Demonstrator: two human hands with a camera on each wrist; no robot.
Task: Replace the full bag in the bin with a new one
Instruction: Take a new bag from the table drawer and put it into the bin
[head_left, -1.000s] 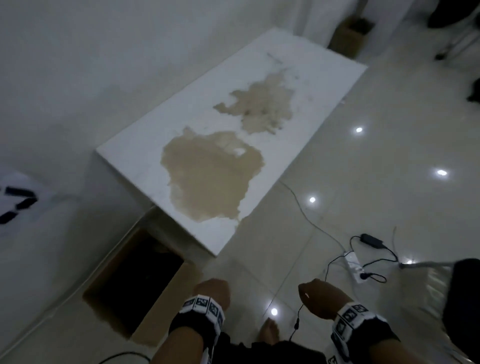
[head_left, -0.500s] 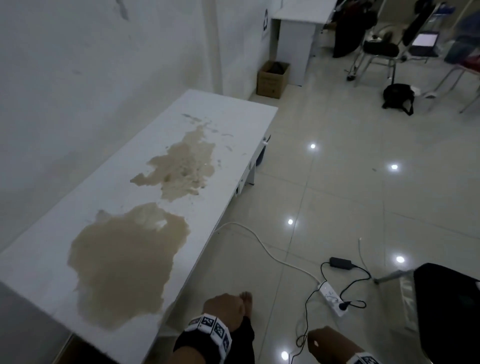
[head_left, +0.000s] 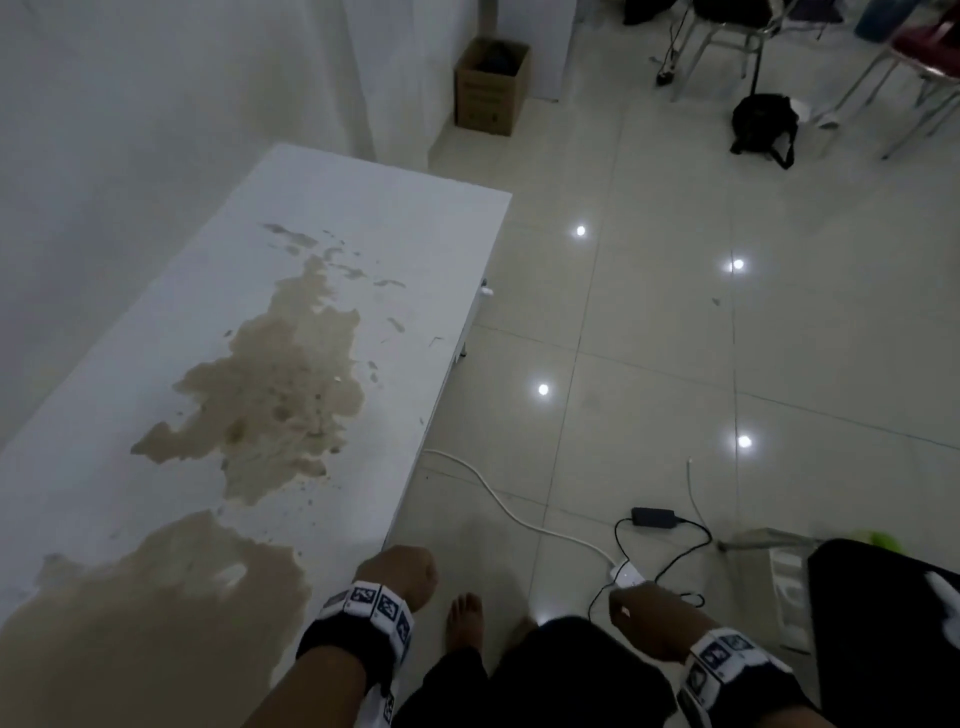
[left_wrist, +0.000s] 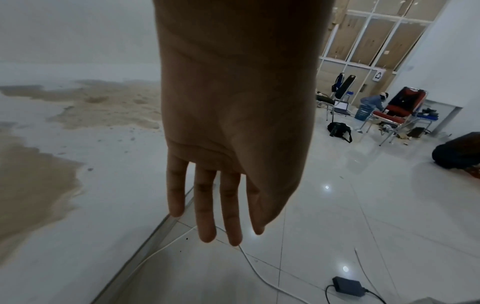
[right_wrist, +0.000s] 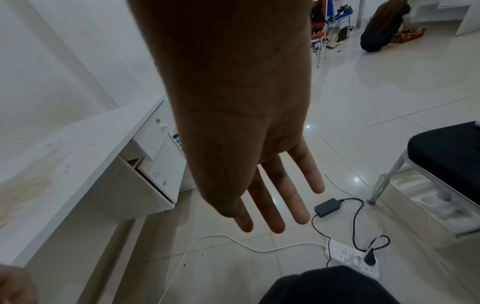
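Observation:
No bin bag shows near me. A brown cardboard box with something dark inside stands on the floor at the far end of the room, by the wall. My left hand hangs beside the table's near edge, its fingers straight and holding nothing. My right hand hangs low above the floor cables, its fingers also straight and holding nothing. My bare foot is on the tiles between them.
A long white table with brown stains runs along the left wall. A white power strip, its white cable and a black adapter lie on the floor. A black-seated chair stands at right; a black backpack lies farther off.
The view has swung right and forward along the table. The open cardboard box with a dark inside at the table's near end has left the view. Both hands stay low and hold nothing.

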